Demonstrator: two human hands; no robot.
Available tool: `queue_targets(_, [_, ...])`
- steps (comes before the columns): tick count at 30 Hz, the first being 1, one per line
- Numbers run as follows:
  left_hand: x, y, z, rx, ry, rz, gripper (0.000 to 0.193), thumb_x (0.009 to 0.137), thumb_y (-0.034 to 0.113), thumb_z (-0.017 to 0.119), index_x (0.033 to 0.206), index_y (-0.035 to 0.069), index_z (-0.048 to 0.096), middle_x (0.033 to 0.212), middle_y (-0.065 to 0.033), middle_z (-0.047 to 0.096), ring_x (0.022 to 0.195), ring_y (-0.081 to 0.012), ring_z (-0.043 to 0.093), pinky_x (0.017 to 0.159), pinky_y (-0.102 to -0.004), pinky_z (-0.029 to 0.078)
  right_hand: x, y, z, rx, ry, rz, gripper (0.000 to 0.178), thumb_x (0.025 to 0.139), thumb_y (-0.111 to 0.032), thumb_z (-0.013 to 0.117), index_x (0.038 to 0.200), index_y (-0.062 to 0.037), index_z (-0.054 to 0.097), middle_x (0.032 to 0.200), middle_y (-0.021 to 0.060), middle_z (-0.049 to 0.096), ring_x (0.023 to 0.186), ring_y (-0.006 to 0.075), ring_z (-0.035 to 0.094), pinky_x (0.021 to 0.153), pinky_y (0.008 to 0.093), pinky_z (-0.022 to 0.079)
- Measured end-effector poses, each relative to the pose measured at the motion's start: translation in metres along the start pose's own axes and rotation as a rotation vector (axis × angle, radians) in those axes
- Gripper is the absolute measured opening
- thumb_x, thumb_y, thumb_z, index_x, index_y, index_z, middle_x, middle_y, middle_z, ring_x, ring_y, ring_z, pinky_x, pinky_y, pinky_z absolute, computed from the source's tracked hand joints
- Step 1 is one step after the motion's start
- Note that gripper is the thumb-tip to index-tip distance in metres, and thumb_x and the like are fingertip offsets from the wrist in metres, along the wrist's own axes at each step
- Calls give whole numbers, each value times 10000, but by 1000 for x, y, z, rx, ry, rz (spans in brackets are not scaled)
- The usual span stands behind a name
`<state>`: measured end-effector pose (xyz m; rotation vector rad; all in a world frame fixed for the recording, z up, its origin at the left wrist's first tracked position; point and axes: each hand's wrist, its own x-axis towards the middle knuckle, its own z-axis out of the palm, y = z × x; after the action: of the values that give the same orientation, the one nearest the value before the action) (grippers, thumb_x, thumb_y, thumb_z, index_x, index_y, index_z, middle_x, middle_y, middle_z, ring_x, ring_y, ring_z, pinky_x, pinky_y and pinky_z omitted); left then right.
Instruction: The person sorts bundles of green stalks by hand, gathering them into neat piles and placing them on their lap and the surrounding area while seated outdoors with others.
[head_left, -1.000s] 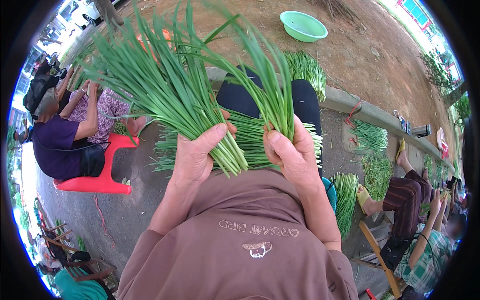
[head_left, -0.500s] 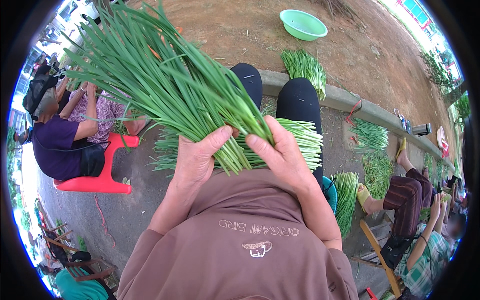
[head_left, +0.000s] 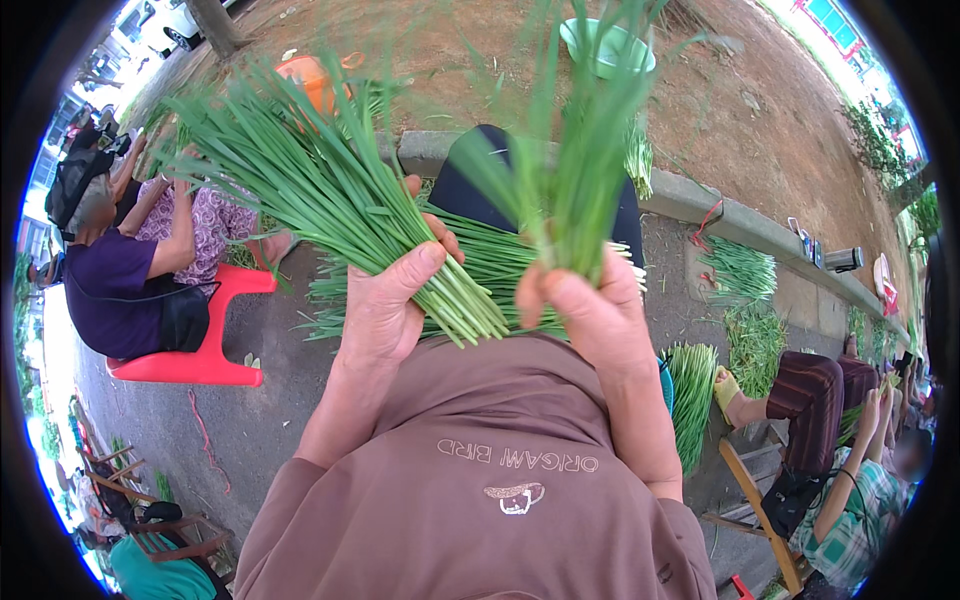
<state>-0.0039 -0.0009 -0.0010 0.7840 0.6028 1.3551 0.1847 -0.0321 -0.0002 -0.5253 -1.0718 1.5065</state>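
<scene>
My left hand (head_left: 395,280) is closed round the pale lower stems of a thick bunch of garlic chives (head_left: 330,200), whose flat green leaves fan out to the upper left. My right hand (head_left: 585,310) grips a smaller bunch of garlic chives (head_left: 590,170) by its base; its leaves point up and are smeared by motion. A gap separates the two bunches. More chives (head_left: 490,255) lie across my lap beneath both hands, their pale ends to the right.
Beside my right hip, cut chives (head_left: 692,400) stand by a teal container (head_left: 664,385). Beyond my knees run a concrete kerb (head_left: 680,195), an orange bucket (head_left: 312,85) and a green basin (head_left: 610,50). One person sits on a red stool (head_left: 215,340) to the left, another on a wooden chair (head_left: 762,505).
My right hand has drawn a smaller bunch of chives away from the left-hand bunch, swinging its leaves upright and to the right. The left hand stays nearly in place.
</scene>
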Motion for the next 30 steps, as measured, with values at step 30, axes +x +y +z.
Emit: queue_targets(30, [-4,-9,3,187,31,10,458,739,18,769,1150,28,565,1020,-43,634,917,-148,605,824,-283,494,8,4,10,-494,30,263,462,811,-130,743,1193,1,517,1016,13,601,888,59,534,758,228,466])
